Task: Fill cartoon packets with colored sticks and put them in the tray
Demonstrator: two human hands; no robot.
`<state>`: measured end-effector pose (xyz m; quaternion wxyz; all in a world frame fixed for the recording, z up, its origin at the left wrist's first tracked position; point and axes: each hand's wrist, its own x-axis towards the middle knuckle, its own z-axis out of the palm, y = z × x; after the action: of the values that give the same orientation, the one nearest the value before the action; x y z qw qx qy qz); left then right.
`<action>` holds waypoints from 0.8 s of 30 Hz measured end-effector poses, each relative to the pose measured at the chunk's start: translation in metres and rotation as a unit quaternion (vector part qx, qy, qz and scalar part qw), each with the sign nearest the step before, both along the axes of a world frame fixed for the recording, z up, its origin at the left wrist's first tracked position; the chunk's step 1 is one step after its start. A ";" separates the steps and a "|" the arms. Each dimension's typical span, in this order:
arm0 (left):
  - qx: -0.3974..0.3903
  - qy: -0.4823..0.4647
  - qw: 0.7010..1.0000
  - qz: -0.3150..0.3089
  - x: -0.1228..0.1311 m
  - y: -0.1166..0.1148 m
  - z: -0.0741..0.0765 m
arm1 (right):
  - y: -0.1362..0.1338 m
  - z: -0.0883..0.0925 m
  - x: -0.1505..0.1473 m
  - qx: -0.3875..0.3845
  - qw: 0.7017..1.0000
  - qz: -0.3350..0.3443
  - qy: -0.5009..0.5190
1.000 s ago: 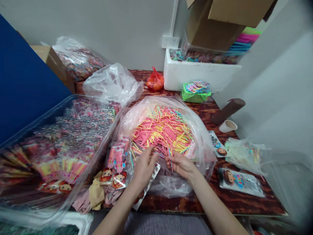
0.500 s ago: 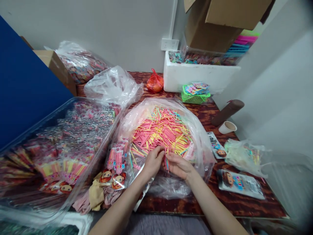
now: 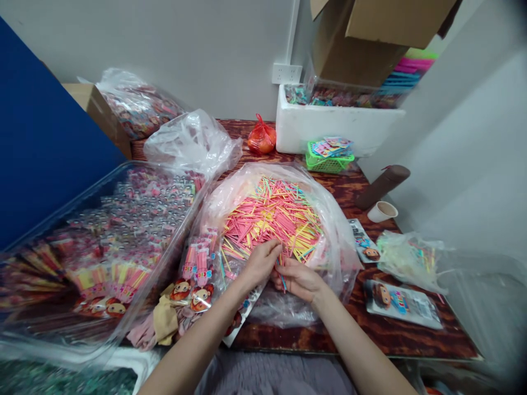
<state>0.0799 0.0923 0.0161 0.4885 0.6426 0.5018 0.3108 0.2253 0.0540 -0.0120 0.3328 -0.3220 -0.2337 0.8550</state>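
Note:
Both hands meet at the near edge of a big heap of thin coloured sticks [image 3: 272, 211], mostly pink and yellow, in an open clear plastic bag [image 3: 340, 241]. My right hand [image 3: 300, 278] is curled round a small bunch of sticks [image 3: 283, 281], a blue one among them, pointing down toward me. My left hand [image 3: 260, 263] is closed, its fingertips pinched at the top of that bunch. How many sticks are held is hidden by the fingers. Under my left forearm lies a silver-edged printed packet [image 3: 242, 318]. Filled stick packets [image 3: 201, 269] with a cartoon face lie left of the heap.
On the left stands a large clear tub [image 3: 164, 249] of filled packets. Crumpled cloths [image 3: 164, 321] lie beside it. To the right are printed pouches [image 3: 403, 304], a bag of sticks [image 3: 411, 260], a paper cup [image 3: 382, 212] and a brown bottle [image 3: 382, 186]. Behind are a green basket [image 3: 329, 163] and a foam box [image 3: 337, 129].
My left fingertips have shifted slightly up and right against the bunch. The bunch tilts a little more. More of the packet under my left forearm shows; the view has moved slightly.

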 end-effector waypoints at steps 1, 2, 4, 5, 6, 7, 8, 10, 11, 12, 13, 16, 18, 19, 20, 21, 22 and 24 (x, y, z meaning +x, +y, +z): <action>-0.003 0.004 1.000 -0.004 0.001 -0.002 0.000 | 0.000 -0.001 0.001 -0.003 1.000 -0.001 0.004; -0.004 0.007 1.000 -0.005 0.001 -0.003 -0.001 | -0.001 -0.003 0.002 -0.008 1.000 -0.002 0.014; -0.005 0.012 1.000 -0.001 0.001 -0.004 -0.002 | -0.002 -0.005 0.003 -0.025 0.999 -0.010 0.039; -0.006 0.014 1.000 0.002 0.001 -0.004 -0.003 | -0.002 -0.006 0.003 -0.037 0.998 -0.018 0.051; -0.006 0.015 1.000 0.005 0.001 -0.004 -0.003 | -0.003 -0.007 0.002 -0.049 0.997 -0.028 0.060; -0.004 0.016 1.000 0.010 0.001 -0.004 -0.003 | -0.003 -0.008 0.001 -0.061 0.995 -0.037 0.067; -0.002 0.017 1.000 0.019 0.001 -0.005 -0.003 | -0.003 -0.010 -0.001 -0.073 0.994 -0.046 0.072; 0.007 0.013 0.999 0.048 0.002 -0.006 -0.002 | -0.004 -0.012 -0.004 -0.088 0.992 -0.058 0.076; 0.009 0.006 0.998 0.065 0.002 -0.007 -0.002 | -0.004 -0.013 -0.005 -0.092 0.991 -0.063 0.074; 0.007 -0.003 0.997 0.079 0.003 -0.008 -0.002 | -0.004 -0.014 -0.006 -0.093 0.991 -0.069 0.069; 0.005 -0.011 0.996 0.090 0.002 -0.009 -0.002 | -0.004 -0.014 -0.008 -0.093 0.991 -0.073 0.060; 0.018 -0.031 0.992 0.119 0.000 -0.007 -0.004 | -0.007 -0.012 -0.010 -0.079 0.993 -0.087 0.016; 0.036 -0.041 0.990 0.132 -0.003 -0.004 -0.004 | -0.010 -0.011 -0.011 -0.052 0.995 -0.085 -0.017; 0.043 -0.045 0.990 0.129 -0.004 -0.003 -0.004 | -0.011 -0.010 -0.011 -0.034 0.996 -0.080 -0.032; 0.047 -0.049 0.991 0.114 -0.005 -0.001 -0.003 | -0.011 -0.009 -0.012 -0.015 0.996 -0.075 -0.048; 0.050 -0.055 0.993 0.089 -0.005 -0.001 -0.001 | -0.011 -0.007 -0.013 0.005 0.995 -0.070 -0.065; 0.050 -0.060 0.995 0.058 -0.004 -0.001 0.002 | -0.010 -0.005 -0.014 0.026 0.994 -0.067 -0.085; 0.055 -0.067 0.996 0.008 -0.001 -0.002 0.009 | -0.005 0.000 -0.016 0.071 0.987 -0.058 -0.131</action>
<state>0.0784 0.0899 0.0253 0.4828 0.6419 0.4554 0.3840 0.2094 0.0488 -0.0117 0.3702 -0.4200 -0.3165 0.7658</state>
